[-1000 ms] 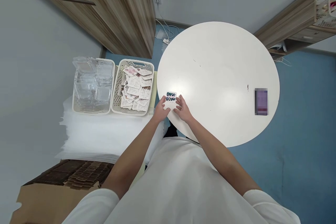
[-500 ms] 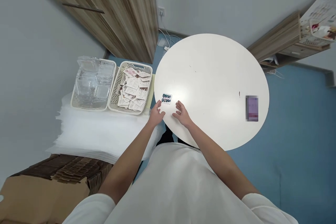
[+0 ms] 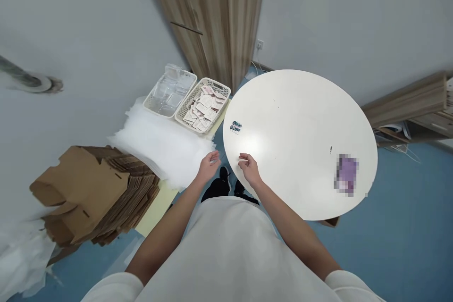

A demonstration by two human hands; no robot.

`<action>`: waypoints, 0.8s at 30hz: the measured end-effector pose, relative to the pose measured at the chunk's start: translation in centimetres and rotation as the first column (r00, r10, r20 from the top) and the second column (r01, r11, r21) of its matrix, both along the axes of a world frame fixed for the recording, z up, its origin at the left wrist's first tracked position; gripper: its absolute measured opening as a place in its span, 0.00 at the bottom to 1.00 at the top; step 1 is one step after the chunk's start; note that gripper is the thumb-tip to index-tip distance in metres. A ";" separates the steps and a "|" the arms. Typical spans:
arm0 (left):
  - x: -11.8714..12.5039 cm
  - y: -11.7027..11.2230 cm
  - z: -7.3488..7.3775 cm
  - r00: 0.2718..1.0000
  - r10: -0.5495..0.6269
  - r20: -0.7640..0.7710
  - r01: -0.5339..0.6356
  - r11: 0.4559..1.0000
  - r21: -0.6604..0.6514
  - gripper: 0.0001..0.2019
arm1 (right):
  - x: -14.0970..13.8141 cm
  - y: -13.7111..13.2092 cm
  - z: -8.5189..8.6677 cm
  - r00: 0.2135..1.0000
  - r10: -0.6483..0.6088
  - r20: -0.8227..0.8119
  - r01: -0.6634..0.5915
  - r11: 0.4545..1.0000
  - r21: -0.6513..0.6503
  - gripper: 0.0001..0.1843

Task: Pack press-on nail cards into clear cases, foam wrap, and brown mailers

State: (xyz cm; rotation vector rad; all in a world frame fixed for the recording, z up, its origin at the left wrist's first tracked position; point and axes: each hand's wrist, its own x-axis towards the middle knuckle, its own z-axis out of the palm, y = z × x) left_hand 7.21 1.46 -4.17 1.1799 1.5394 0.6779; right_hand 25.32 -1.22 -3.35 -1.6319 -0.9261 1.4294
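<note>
A small card of dark press-on nails [image 3: 235, 126] lies alone on the round white table [image 3: 300, 122], near its left edge. My left hand [image 3: 208, 163] hovers beside the table's near edge, fingers loosely spread, holding nothing. Over the table's near rim, my right hand [image 3: 248, 167] has its fingers loosely curled and empty. Both hands are well short of the card.
Left of the table stand a basket of printed cards [image 3: 204, 105] and a basket of clear plastic cases [image 3: 169, 91], behind a stack of white foam sheets [image 3: 161, 145]. Flattened cardboard boxes [image 3: 95, 188] lie nearer left. A blurred purple object [image 3: 346, 173] rests at the table's right.
Both hands let go of the nail card and drew back toward me, leaving it on the table. The view swung left, bringing the cardboard stack into sight.
</note>
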 end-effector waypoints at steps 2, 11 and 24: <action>-0.7 -0.9 0.5 1.000 0.027 0.000 -0.027 0.999 0.018 0.19 | -0.6 -0.4 0.1 0.999 0.031 -0.038 -0.030 0.999 0.021 0.18; -6.2 -2.7 3.3 0.999 0.035 -0.031 -0.034 0.998 0.047 0.21 | -6.4 0.9 -0.2 0.977 0.167 -0.134 -0.154 0.983 0.105 0.14; -18.0 -1.0 4.8 0.991 -0.133 -0.002 0.131 0.980 -0.150 0.32 | -15.0 6.1 1.3 0.789 0.611 0.069 -0.609 0.792 -0.049 0.18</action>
